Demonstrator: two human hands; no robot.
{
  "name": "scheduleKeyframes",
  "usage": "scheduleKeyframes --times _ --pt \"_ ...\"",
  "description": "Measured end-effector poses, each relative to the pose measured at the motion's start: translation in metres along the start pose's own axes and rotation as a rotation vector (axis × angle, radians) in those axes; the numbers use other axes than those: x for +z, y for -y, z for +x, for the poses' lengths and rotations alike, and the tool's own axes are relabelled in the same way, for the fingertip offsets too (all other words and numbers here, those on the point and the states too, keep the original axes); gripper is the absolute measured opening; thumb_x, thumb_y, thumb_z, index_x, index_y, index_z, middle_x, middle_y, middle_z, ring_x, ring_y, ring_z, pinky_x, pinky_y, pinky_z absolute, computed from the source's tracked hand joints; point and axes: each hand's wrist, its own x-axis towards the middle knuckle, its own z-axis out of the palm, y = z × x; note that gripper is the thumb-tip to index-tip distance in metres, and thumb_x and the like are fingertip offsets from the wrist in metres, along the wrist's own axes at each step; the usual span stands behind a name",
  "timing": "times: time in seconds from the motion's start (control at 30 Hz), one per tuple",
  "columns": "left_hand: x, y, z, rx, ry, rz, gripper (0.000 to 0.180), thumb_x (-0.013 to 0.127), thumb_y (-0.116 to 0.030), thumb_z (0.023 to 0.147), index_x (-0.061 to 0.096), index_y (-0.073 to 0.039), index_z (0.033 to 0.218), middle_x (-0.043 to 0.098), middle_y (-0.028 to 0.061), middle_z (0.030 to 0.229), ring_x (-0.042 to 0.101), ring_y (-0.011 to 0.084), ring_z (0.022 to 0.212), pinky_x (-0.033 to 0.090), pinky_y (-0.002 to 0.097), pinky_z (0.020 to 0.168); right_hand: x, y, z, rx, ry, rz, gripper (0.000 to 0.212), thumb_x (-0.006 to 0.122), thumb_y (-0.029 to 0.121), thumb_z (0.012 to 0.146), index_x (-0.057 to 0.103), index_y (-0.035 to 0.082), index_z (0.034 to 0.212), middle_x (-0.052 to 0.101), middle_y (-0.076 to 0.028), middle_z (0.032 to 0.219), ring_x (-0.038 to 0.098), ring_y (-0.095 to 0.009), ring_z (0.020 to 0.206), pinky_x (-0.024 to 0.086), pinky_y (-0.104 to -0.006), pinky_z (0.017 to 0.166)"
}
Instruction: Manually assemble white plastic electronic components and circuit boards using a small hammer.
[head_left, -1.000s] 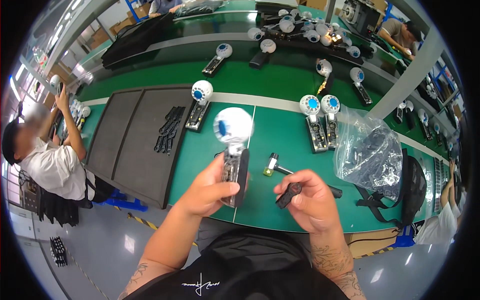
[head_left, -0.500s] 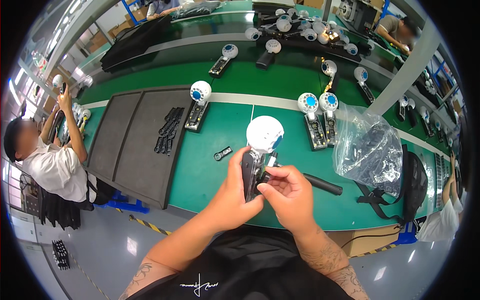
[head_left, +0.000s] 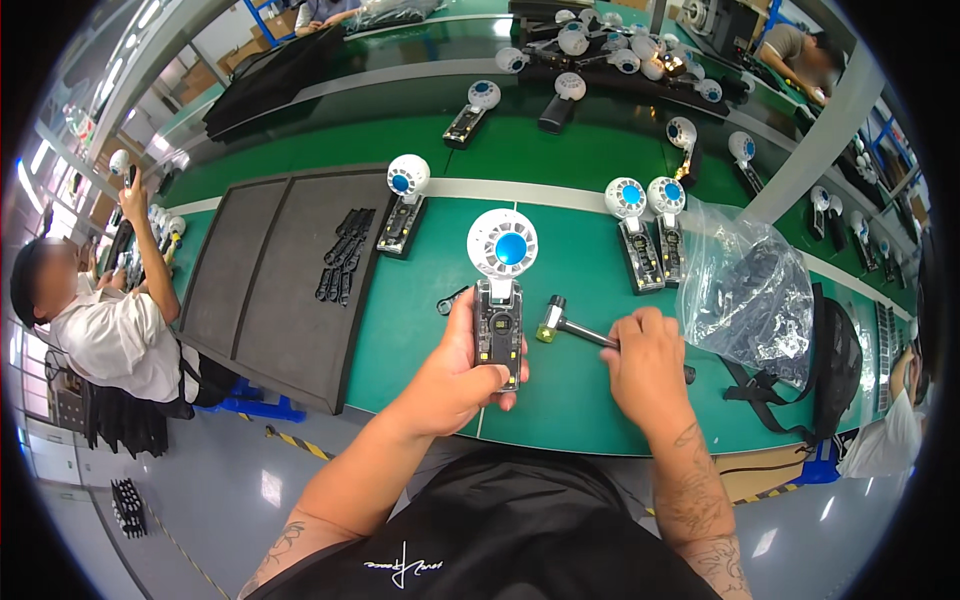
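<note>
Upright in front of me is a handheld fan point(head_left: 497, 320) with a round white head, a blue centre and a dark handle whose inner parts show. My left hand point(head_left: 462, 375) is closed around that handle, thumb across its lower front. To its right lies a small two-faced hammer point(head_left: 585, 332), with a black face and a yellowish one. My right hand point(head_left: 648, 365) is wrapped over the hammer's dark handle, whose end shows beyond the fingers. A small black ring-ended part point(head_left: 452, 301) lies on the green bench, partly hidden behind my left hand.
On the left a dark tray point(head_left: 262, 290) holds several black parts point(head_left: 345, 255). One similar fan point(head_left: 403, 215) stands beside it; two more point(head_left: 640, 250) stand right of centre. A clear plastic bag point(head_left: 745, 290) and black backpack point(head_left: 838, 355) lie right. Beyond runs a green conveyor point(head_left: 390, 130) carrying fans.
My right hand has left the fan and moved right onto the hammer handle. The fan's head has turned, its blue centre now facing me. Fans on the conveyor have shifted right.
</note>
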Motion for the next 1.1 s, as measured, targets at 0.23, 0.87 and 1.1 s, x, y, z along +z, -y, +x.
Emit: scheduleKeyframes --times 0.23,0.87,1.1 --pt "0.001 -0.002 0.002 0.015 0.03 -0.074 0.095 0.048 0.01 0.084 0.007 -0.017 0.166 0.056 0.0184 0.122 0.061 0.0239 0.094 0.051 0.0313 0.062 -0.071 0.024 -0.002 0.042 0.097 0.237 0.036 0.072 -0.001 0.084 0.074 0.003 0.119 0.073 -0.012 0.094 0.066 -0.029 0.077 0.054 -0.0377 0.073" --pt "0.007 0.006 0.006 0.042 -0.07 -0.03 0.088 0.049 0.01 0.082 0.021 -0.014 0.162 0.058 0.0159 0.122 0.061 0.0212 0.09 0.05 0.0296 0.061 -0.016 0.033 -0.01 -0.346 0.006 0.27 0.051 0.069 -0.008 0.08 0.074 0.006 0.128 0.073 -0.007 0.096 0.062 -0.023 0.071 0.052 -0.0329 0.067" --pt "0.013 0.005 0.008 0.089 -0.073 0.012 0.084 0.048 0.011 0.08 0.027 -0.011 0.158 0.059 0.0166 0.122 0.06 0.0229 0.09 0.051 0.0318 0.062 -0.028 0.025 -0.011 -0.323 0.07 0.268 0.048 0.071 -0.006 0.087 0.07 0.002 0.134 0.074 -0.01 0.095 0.064 -0.022 0.075 0.053 -0.0323 0.069"
